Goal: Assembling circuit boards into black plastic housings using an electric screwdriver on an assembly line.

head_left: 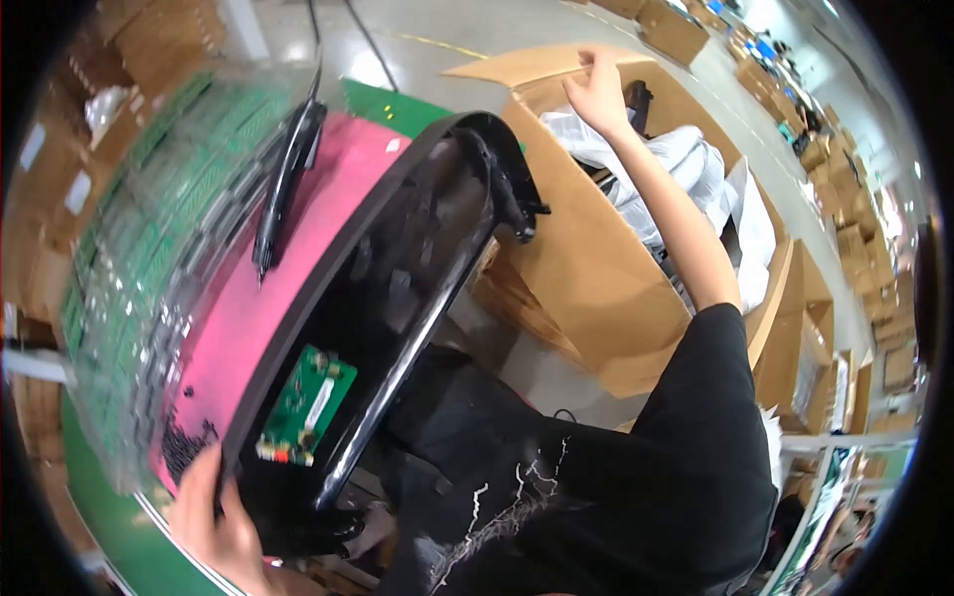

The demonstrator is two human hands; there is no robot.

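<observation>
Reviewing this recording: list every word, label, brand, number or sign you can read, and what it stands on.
No text can be read.
Green circuit board in the black casing: any markings too small to read.
White patches on the cardboard at left: too blurred.
Black shirt: pale branching design, no readable words.

Left hand low, fingers curled; right arm outstretched, right hand loosely bent.

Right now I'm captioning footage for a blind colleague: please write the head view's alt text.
A person's left hand holds the near end of a black housing with a green circuit board inside; the right hand is at the far end of an open cardboard box. A black screwdriver and small dark pieces show against a pink mat.
</observation>
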